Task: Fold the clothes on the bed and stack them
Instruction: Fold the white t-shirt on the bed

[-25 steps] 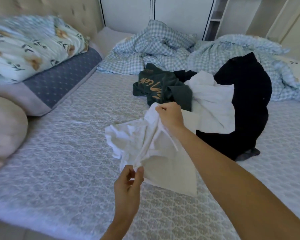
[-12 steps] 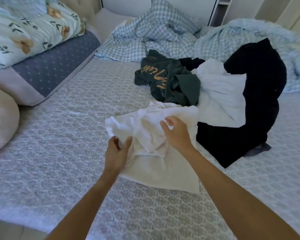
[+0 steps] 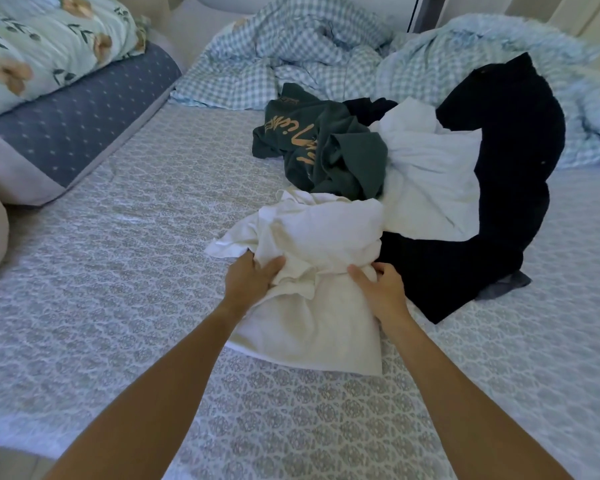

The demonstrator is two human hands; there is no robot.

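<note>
1. Head view, your hands: your left hand [image 3: 250, 277] is gripping the left side of the crumpled cream garment [image 3: 312, 278], its fingers [image 3: 272, 266] curled into the bunched cloth. Your right hand [image 3: 381, 292] is holding the right side of the same bunch, fingers tucked into the folds. The garment is lying on the bed [image 3: 118, 271] right in front of you, rumpled, with its near part spread flat toward you.

2. Head view, the rest of the laundry: just beyond it, a dark green shirt with gold lettering [image 3: 323, 150], a white garment [image 3: 430, 174] and a black garment [image 3: 520, 168] are lying in one loose heap, overlapping each other and touching the cream piece.

3. Head view, progress: nothing is looking folded yet and no stack is showing anywhere on the bed. You are judged to be just starting on the first piece, with spreading, folding and all three other pieces left.
</note>
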